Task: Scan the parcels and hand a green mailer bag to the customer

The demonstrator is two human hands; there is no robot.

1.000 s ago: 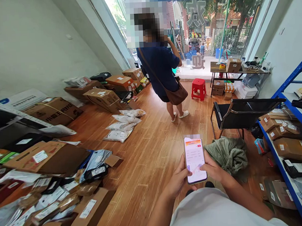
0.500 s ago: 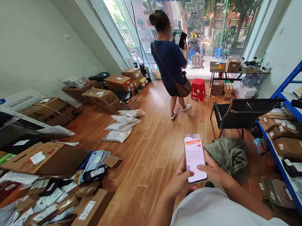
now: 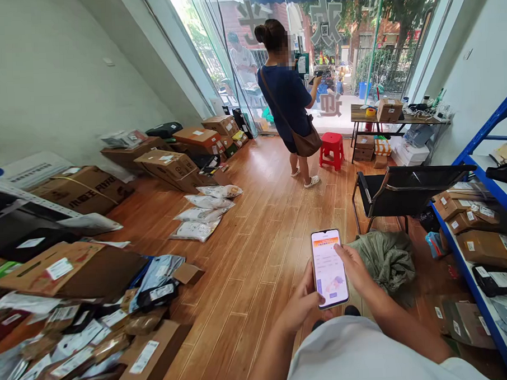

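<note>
A smartphone (image 3: 328,267) with a lit white and orange screen is upright in front of my chest, low in the view. My left hand (image 3: 301,304) grips its left edge and bottom, thumb resting near the lower screen. My right hand (image 3: 352,266) supports the right edge, its thumb reaching onto the upper right of the screen. Below the phone lies the wooden floor (image 3: 256,251).
A person in a dark blue top (image 3: 289,96) stands by the glass front near a red stool (image 3: 332,149). Parcels and cardboard boxes (image 3: 80,309) pile at left. A black chair (image 3: 400,192), a green sack (image 3: 386,258) and blue shelving (image 3: 483,247) stand at right.
The person ahead has walked farther toward the glass front and lowered their own phone. My right thumb has moved up along the phone's right side. The phone stays in both hands.
</note>
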